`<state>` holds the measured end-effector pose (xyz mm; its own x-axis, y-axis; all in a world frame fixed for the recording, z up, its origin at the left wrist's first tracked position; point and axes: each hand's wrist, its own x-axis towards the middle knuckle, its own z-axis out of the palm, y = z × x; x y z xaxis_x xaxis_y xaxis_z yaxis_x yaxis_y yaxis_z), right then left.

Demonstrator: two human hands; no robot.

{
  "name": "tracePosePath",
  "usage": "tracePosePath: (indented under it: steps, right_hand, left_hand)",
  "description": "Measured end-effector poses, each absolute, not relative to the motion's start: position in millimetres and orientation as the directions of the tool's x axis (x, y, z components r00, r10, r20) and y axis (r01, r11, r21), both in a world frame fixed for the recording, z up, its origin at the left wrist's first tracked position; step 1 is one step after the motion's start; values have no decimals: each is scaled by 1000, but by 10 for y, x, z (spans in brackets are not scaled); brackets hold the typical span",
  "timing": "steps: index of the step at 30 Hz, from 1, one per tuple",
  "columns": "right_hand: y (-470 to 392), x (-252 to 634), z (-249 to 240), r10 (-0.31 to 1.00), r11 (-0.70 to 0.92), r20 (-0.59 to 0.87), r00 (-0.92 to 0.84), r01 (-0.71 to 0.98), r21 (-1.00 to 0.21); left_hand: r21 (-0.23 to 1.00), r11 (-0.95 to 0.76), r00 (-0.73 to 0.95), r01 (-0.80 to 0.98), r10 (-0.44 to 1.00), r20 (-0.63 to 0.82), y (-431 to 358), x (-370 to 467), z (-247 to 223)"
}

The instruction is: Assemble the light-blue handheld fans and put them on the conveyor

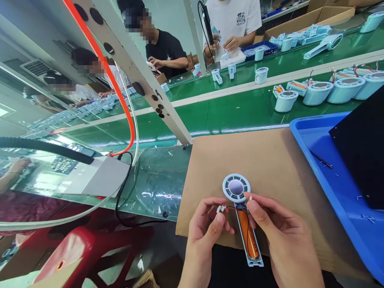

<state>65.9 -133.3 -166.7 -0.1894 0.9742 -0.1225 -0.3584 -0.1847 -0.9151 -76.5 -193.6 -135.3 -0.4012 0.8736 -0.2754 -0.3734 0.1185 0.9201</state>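
Note:
Between the thumb and fingers of my left hand (pixel 207 224) is a small circuit board (pixel 221 209) with thin wires. My right hand (pixel 276 230) is closed in a pinch on a small white connector (pixel 250 198). Below and between both hands lies a light blue handheld fan body (pixel 236 176), its round slotted head pointing away from me. An orange battery (pixel 243 224) fills its long handle. Black and red wires run from the circuit board over the handle. My right fingers partly cover the edge of the head.
Brown cardboard (pixel 234 154) covers my bench. At right, a blue tray (pixel 303 138) holds a black panel (pixel 363 140), a dark thin tool (pixel 321 159) and small screws. Fan parts (pixel 286 101) line the green conveyor (pixel 216 116). A metal post (pixel 144 86) rises at left; co-workers sit opposite.

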Motion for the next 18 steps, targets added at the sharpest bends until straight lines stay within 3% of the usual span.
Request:
tracePosePath:
  steps: [3,5,9,13,15,18]
  right_hand:
    - [-1328,618,-1684,980,-197,-178,-87,-354,-914]
    - [-1331,602,-1675,991,-137,-131,-40,-341,-930]
    - [-1306,618,-1567,966,211,231,-112,-168,-963]
    - [-1198,655,-1462,755,627,593,-280,46,-777]
    - [-1146,661,-1457,660,729,671,-337,72,-681]
    - [-1115,668,-1497,595,774,679,-431,78,-628]
  left_hand:
    - [901,135,-398,-412,863,-311,-1923,-775,-1303]
    - [892,146,-395,-427,858,-329,-1921,-789,-1299]
    - [867,160,-362,-472,862,-356,-1933,-820,-1334]
    - [864,169,-343,-475,868,-358,-1941,-839,-1359]
    - [868,171,-333,-467,875,-352,-1943,-842,-1362]
    - [869,167,-331,-465,878,-346,-1945,-839,-1364]
